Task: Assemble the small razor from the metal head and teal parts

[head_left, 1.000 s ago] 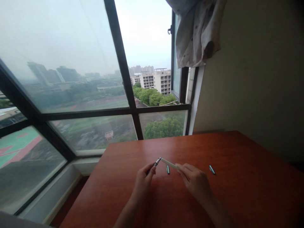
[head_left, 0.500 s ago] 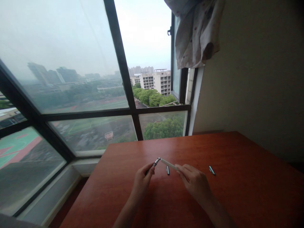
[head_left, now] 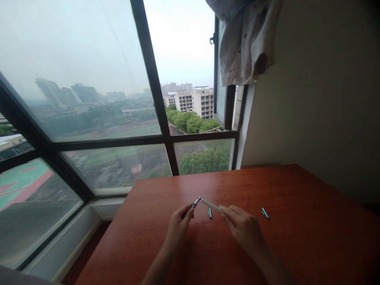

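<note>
Reddish-brown wooden table (head_left: 297, 221) fills the lower right of the frame; at lower centre we hold two pen parts just above it; left hand (head_left: 178, 226) pinches a dark pen section with a metal tip (head_left: 194, 204) between thumb and fingertips; right hand (head_left: 243, 226) pinches a white pen barrel (head_left: 211, 205) the same way, other fingers curled; the two parts meet end to end at an angle, tips touching, whether engaged we cannot tell; compared with the frames a second and half a second ago, almost nothing has shifted, hands and parts sit in the same spot, so we judge the joining is stalled at alignment, not finished; two small teal pieces lie on the table, one (head_left: 209, 213) just below the barrel, one (head_left: 265, 213) right of the right hand; window (head_left: 89, 99) upper left; cloth (head_left: 246, 39) hangs top centre-right.
</note>
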`<state>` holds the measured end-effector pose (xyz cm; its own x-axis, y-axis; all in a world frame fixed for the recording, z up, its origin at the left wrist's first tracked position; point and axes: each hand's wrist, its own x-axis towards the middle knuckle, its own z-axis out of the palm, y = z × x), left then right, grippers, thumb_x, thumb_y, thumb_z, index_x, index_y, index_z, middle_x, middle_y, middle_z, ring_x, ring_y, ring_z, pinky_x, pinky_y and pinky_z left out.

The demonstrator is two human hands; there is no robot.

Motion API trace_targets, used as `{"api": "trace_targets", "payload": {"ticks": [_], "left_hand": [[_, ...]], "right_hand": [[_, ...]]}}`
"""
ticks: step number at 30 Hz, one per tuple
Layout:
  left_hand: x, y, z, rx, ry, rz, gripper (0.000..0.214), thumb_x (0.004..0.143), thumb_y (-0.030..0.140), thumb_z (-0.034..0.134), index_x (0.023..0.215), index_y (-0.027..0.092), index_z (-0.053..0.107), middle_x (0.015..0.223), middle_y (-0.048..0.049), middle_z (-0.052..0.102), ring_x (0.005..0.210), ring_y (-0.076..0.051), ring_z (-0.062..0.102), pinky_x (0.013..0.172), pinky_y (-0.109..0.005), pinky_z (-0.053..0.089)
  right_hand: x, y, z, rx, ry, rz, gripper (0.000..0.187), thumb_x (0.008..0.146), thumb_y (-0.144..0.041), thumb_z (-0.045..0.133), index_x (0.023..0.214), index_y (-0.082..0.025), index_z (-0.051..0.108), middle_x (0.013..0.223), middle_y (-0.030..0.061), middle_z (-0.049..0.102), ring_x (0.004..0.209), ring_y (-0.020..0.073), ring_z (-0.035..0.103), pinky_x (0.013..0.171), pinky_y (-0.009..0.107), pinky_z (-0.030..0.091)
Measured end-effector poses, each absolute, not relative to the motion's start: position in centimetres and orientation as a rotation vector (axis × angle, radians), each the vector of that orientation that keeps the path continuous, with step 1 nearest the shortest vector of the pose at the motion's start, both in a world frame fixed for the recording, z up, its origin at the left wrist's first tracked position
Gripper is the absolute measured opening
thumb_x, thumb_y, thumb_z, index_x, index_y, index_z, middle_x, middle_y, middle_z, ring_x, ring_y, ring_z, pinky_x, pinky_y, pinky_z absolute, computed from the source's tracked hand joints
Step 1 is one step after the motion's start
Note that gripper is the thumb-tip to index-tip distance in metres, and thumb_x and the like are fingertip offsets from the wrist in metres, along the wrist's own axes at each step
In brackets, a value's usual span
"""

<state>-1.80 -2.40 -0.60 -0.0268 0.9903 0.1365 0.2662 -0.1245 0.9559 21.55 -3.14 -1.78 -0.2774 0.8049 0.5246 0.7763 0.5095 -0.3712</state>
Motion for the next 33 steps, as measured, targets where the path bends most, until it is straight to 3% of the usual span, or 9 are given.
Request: {"api": "trace_targets", "payload": {"ticks": [8, 15, 24, 33], "left_hand": [[-1.9, -2.5, -0.7, 1.261, 1.302, 1.172, 0.038, 0.075, 0.048, 0.062, 0.081, 0.011, 0.068, 0.058, 0.0047, 0.041, 0.045, -0.006, 0.029, 0.041, -0.019, 0.021], [-1.4, -2.8, 0.3, 0.982, 1.199, 1.207, 0.047, 0.066, 0.05, 0.071, 0.095, 0.012, 0.067, 0.066, 0.0031, 0.049, 0.044, -0.004, 0.031, 0.039, -0.016, 0.018], [-0.5, -3.4, 0.5, 0.873, 1.024, 1.057, 0.049, 0.069, 0.048, 0.072, 0.104, 0.014, 0.065, 0.064, 0.0033, 0.052, 0.042, -0.003, 0.032, 0.038, -0.017, 0.017], [0.2, -3.6, 0.0, 0.808, 0.917, 0.997, 0.048, 0.069, 0.048, 0.073, 0.101, 0.012, 0.066, 0.061, 0.0055, 0.046, 0.041, -0.001, 0.025, 0.039, -0.017, 0.013]], "right_hand": [[21.7, -3.0, -1.8, -1.29, -2.054, 0.021, 0.026, 0.094, -0.03, 0.046, 0.11, -0.025, 0.066, 0.076, 0.0025, 0.067, 0.07, 0.0156, 0.063, 0.06, 0.023, 0.039], [21.9, -2.8, -1.7, -1.207, -1.945, 0.151, 0.027, 0.093, -0.032, 0.046, 0.109, -0.023, 0.067, 0.081, 0.0041, 0.068, 0.07, 0.0154, 0.064, 0.063, 0.022, 0.045], [21.6, -2.8, -1.3, -1.149, -1.935, 0.237, 0.03, 0.094, -0.034, 0.043, 0.106, -0.021, 0.068, 0.076, 0.0047, 0.067, 0.066, 0.0151, 0.062, 0.063, 0.022, 0.047], [21.6, -2.9, -1.5, -1.137, -1.932, 0.185, 0.029, 0.094, -0.033, 0.045, 0.104, -0.021, 0.069, 0.076, 0.0039, 0.065, 0.068, 0.0142, 0.062, 0.064, 0.021, 0.046]]}}
